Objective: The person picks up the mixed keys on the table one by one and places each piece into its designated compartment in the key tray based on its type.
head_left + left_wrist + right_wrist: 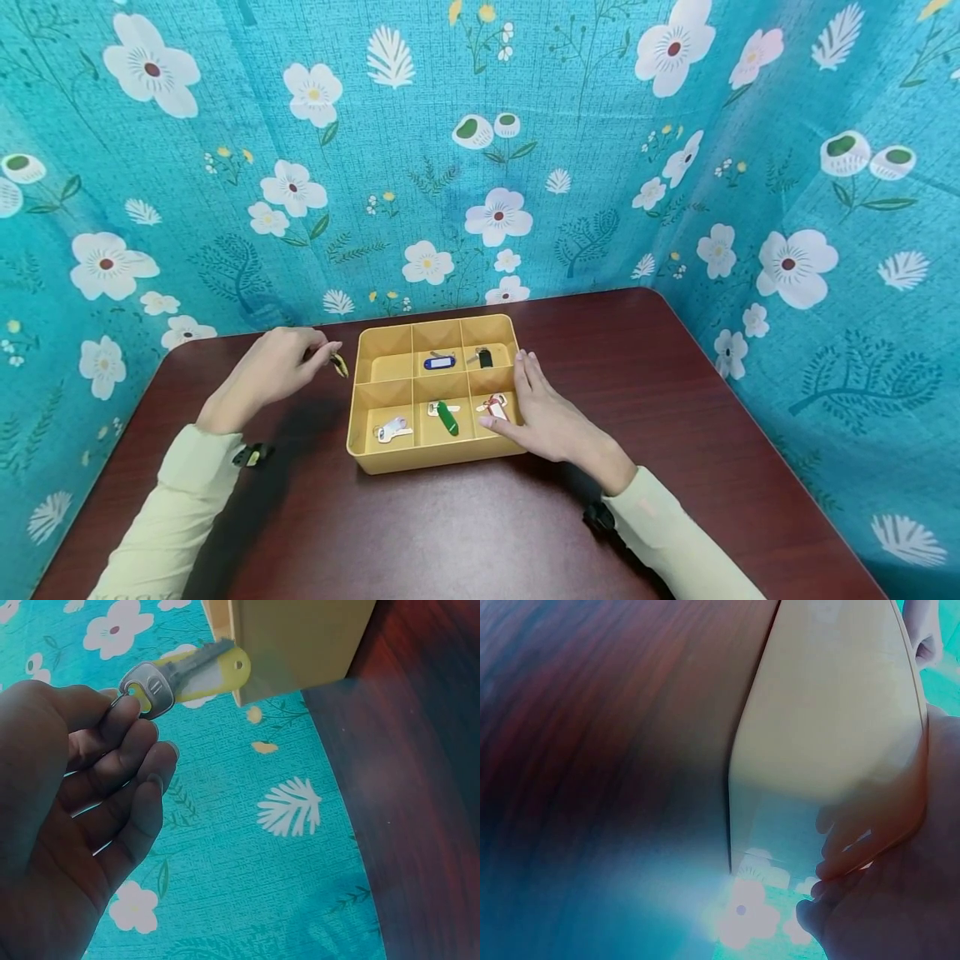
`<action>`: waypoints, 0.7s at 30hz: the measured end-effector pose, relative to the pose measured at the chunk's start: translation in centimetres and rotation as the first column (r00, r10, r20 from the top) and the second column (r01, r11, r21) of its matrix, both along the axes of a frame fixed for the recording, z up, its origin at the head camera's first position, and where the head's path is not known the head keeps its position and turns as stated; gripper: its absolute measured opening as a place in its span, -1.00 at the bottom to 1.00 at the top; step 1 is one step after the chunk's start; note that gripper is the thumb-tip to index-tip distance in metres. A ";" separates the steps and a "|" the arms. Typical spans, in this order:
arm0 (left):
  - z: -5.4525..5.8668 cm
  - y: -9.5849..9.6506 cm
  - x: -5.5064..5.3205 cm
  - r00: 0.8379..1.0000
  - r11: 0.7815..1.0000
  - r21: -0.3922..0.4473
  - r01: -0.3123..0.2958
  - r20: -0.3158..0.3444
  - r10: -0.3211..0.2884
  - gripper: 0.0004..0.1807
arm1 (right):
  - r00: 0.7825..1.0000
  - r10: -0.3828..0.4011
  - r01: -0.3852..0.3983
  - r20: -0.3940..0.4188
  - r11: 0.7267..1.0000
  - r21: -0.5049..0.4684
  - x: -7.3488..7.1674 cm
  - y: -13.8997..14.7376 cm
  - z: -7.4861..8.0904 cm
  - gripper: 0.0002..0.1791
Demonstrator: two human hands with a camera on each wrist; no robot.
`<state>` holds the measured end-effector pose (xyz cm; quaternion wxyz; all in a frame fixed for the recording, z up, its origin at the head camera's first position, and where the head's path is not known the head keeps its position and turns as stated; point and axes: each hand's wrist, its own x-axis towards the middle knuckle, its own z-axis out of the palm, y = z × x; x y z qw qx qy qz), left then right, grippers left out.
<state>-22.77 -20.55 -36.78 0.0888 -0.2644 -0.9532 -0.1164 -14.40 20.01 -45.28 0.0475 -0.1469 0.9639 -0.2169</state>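
Observation:
Left of a yellow divided box (435,461), my left hand (277,367) pinches a key ring between thumb and fingertips. From it hang a silver key (155,686) and a yellow key tag (238,669), raised above the table. My right hand (551,417) lies with straight fingers along the box's right wall, its thumb reaching over the front right corner. In the box, keys lie with a blue tag (439,363), a black tag (486,358), a green tag (447,418), a red-and-white tag (497,409) and a pale tag (394,427).
The box stands on a dark reddish-brown table (450,533), towards its back edge. A turquoise flowered cloth (465,192) hangs behind and along both sides. Dark wrist devices sit at the left cuff (202,458) and the right cuff (641,500).

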 end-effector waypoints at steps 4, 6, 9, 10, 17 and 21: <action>0.5 0.4 -0.1 0.999 1.000 -0.001 0.026 -0.025 -0.026 -0.58 | 1.000 0.001 -0.001 0.002 1.000 -0.005 0.0 0.0 0.0 0.42; 0.7 0.6 -0.2 0.999 0.999 -0.004 0.034 -0.027 -0.035 -0.58 | 1.000 0.001 -0.001 0.006 1.000 -0.008 0.0 0.1 0.0 0.43; 0.8 0.8 -0.3 0.999 0.999 -0.009 0.039 -0.023 -0.039 -0.57 | 1.000 0.001 -0.001 0.025 1.000 -0.006 0.0 0.0 0.1 0.43; 0.9 1.0 -0.4 0.999 0.999 -0.010 0.041 -0.021 -0.041 -0.57 | 1.000 -0.001 0.001 0.031 1.000 -0.003 0.0 0.0 0.1 0.43; 1.5 1.8 -0.9 0.997 0.998 -0.002 0.066 -0.030 -0.066 -0.56 | 0.999 -0.004 0.004 0.042 1.000 0.002 0.0 0.0 0.1 0.44; 2.0 2.5 -1.4 0.997 0.997 0.002 0.073 -0.027 -0.073 -0.55 | 0.999 0.001 -0.001 0.035 1.000 0.002 -0.1 0.1 0.1 0.44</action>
